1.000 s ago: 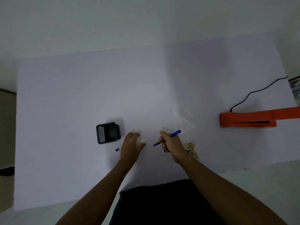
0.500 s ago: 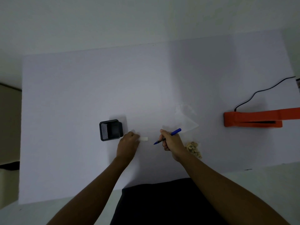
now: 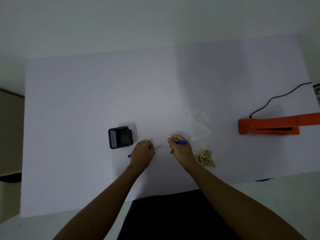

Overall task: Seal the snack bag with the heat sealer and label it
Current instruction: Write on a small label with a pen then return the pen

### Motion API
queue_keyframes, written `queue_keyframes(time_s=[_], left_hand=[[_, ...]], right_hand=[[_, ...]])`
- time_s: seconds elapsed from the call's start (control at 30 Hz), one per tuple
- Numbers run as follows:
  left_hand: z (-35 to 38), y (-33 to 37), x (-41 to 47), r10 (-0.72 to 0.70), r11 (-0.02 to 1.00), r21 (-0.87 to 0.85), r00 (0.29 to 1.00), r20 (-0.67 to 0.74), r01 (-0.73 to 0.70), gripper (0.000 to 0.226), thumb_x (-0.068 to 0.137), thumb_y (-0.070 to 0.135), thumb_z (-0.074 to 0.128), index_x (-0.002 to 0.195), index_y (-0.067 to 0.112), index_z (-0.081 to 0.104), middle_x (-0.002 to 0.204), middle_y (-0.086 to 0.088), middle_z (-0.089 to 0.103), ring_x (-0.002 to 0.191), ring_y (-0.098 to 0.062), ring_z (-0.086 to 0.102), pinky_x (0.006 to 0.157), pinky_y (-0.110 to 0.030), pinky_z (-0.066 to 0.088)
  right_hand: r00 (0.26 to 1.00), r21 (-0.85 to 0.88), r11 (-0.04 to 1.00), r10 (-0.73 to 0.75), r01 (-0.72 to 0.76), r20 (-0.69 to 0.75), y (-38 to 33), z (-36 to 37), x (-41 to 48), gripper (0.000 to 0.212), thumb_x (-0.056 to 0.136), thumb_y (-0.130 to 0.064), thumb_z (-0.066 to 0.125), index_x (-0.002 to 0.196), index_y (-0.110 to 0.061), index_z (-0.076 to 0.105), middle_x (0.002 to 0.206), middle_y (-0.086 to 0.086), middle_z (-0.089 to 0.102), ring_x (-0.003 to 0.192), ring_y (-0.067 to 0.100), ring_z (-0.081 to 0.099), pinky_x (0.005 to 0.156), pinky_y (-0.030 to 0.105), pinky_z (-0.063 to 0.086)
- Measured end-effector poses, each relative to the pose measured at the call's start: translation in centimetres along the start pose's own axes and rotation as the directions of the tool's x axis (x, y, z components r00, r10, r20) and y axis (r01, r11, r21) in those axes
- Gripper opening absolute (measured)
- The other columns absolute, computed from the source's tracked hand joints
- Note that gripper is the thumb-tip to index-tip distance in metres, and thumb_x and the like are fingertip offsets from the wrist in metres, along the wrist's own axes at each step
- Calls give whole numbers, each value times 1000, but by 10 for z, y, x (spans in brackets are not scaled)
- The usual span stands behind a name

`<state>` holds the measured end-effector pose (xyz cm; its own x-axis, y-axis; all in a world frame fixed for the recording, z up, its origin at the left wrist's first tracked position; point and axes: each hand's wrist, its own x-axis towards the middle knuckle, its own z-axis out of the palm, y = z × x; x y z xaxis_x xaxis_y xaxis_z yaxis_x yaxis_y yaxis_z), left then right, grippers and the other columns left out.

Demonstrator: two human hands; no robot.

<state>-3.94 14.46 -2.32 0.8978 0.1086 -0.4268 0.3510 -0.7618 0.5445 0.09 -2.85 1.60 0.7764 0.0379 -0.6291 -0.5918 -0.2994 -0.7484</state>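
The white bench carries everything. The left hand lies low on the bench near its middle, fingers curled down onto one end of a small pale label strip, pinning it flat. At 3 o'clock from it, close by, the right hand has its fingers closed around a blue pen, whose barrel sticks out at 3 o'clock; the tip is hidden under the hand, so contact with the strip cannot be judged. A small blue pen cap lies at 9 o'clock of the left hand, just beside the wrist. A black pen holder stands at 10 o'clock of that hand. The clear snack bag lies flat at 1 o'clock of the right hand, faint against the bench. A heap of pale snack pieces sits at 4 o'clock of the right hand. The orange heat sealer rests well apart at 3 o'clock, its black cord running toward 1 o'clock.
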Motion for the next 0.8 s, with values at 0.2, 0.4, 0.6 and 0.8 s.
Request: queue_keyframes(time_s=[0.2,0.4,0.6,0.8], left_hand=[[-2,10,-3,23,997,-72,999,23,-21,6,87,15,65,82,14,63,80,-1,66,71,-14,60,69,-26,52],[-11,10,-2,17,991,-134,998,54,-9,1,87,15,68,86,15,68,85,3,70,73,-9,59,70,-20,45],[-20,7,-6,-206,918,-315,969,136,239,22,93,24,61,85,6,71,84,-8,72,70,-18,63,64,-20,46],[-33,10,-7,-389,700,-380,769,508,605,33,93,37,57,95,9,73,86,-1,72,73,-15,59,66,-29,45]], right_hand=[[924,-394,839,-305,375,230,11,22,5,38,83,4,61,118,-11,59,114,7,64,101,15,59,90,20,47],[875,-419,770,-391,481,286,15,27,12,16,92,-5,59,104,-16,61,90,5,68,78,21,64,73,36,55],[860,-406,760,-417,507,294,21,29,13,13,91,-6,64,100,-16,62,88,-2,68,78,13,66,77,35,58],[848,-407,744,-448,529,282,24,35,7,10,92,-4,63,99,-12,63,87,-7,64,75,0,60,75,13,49]])
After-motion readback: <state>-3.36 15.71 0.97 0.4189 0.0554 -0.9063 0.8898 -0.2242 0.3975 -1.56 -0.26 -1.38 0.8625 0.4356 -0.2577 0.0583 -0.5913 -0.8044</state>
